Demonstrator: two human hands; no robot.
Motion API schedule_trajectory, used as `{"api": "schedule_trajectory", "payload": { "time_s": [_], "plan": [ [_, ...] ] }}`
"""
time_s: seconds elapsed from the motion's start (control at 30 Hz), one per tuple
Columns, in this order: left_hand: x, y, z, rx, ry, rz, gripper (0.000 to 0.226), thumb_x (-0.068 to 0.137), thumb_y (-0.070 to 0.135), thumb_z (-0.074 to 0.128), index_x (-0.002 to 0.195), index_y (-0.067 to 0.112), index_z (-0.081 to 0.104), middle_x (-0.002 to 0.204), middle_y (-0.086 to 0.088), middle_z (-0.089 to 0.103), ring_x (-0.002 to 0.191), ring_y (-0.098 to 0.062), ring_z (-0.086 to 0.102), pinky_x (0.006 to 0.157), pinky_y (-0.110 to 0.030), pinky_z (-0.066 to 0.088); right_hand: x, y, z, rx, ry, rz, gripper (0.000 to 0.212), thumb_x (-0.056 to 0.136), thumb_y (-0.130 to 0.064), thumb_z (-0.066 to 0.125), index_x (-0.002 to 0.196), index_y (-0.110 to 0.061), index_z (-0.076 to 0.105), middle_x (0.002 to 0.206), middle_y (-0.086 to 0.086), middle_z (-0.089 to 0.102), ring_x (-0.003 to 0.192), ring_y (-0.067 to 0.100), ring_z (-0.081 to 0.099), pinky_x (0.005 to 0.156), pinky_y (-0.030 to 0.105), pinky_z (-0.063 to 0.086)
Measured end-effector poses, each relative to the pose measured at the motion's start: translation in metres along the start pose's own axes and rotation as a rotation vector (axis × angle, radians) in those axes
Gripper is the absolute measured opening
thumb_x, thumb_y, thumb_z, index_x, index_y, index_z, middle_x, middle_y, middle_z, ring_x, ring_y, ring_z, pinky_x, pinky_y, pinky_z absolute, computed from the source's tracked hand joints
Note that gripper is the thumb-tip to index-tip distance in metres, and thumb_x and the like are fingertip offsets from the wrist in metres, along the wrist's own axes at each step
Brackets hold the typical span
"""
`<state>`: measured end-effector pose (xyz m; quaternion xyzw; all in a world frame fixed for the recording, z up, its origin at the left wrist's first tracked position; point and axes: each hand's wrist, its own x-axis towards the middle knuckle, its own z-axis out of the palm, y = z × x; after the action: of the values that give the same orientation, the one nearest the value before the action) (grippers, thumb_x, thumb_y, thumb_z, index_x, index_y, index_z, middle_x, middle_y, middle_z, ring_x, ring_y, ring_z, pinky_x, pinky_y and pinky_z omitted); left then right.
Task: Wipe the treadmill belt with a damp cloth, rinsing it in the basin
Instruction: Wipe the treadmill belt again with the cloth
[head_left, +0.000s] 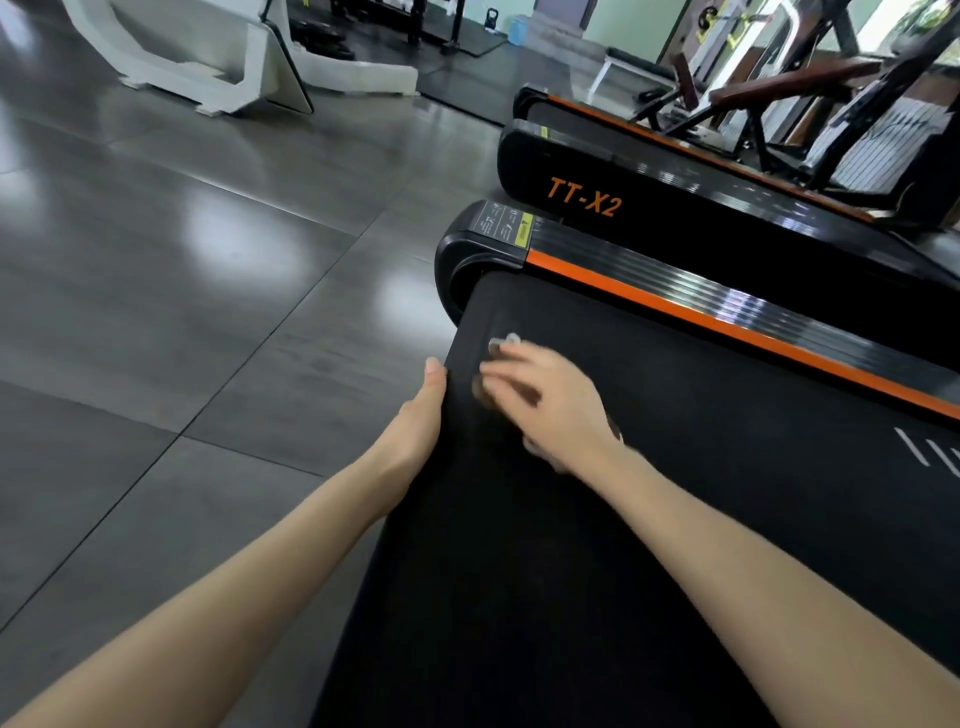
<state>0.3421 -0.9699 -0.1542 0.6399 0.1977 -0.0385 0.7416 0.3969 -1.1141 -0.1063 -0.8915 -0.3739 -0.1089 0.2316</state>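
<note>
"Where's the white cloth (507, 340)?"

"Twelve o'clock from the person, on the treadmill belt (675, 467), bunched under the right hand (550, 405), whose bent fingers hold it. It's blurred."

"And the left hand (418, 421)?"

"Eleven o'clock, thumb along the belt's edge. The fingers are hidden, so I can't tell its grip. If the belt rolls under a hard push, it could be nipped near the end cap (467, 254)."
</note>
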Motion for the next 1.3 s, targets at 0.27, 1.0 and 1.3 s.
{"api": "schedule_trajectory", "payload": {
  "time_s": [0.27,1.0,1.3],
  "plan": [
    [-0.029,0.004,-0.019,-0.107,-0.089,-0.119,0.064,0.095,0.063,0.006,0.141,0.033,0.040,0.136,0.010,0.048,0.098,-0.011,0.053,0.077,-0.027,0.039,-0.020,-0.032,0.006,-0.048,-0.009,0.060,0.037,0.090,-0.047,0.050,0.111,-0.024,0.070,0.135,0.001,0.055,0.129,0.019,0.044,0.111,0.030,0.025],
    [-0.110,0.019,-0.051,0.015,-0.219,-0.192,0.080,0.093,0.066,0.004,0.118,0.014,0.060,0.128,-0.002,0.059,0.116,-0.023,0.054,0.097,-0.037,0.043,-0.170,-0.142,-0.020,0.179,-0.255,-0.392,0.030,0.091,-0.036,0.053,0.107,-0.018,0.072,0.129,0.008,0.059,0.130,0.024,0.045,0.112,0.041,0.029],
    [-0.107,0.029,-0.062,0.021,0.028,-0.094,0.064,0.098,0.058,0.016,0.105,0.015,0.064,0.121,-0.007,0.061,0.110,-0.029,0.056,0.096,-0.043,0.045,-0.086,-0.109,0.000,-0.009,-0.117,-0.276,0.036,0.087,-0.041,0.049,0.093,-0.017,0.075,0.114,0.007,0.066,0.107,0.027,0.060,0.094,0.043,0.044]
  ]
}}
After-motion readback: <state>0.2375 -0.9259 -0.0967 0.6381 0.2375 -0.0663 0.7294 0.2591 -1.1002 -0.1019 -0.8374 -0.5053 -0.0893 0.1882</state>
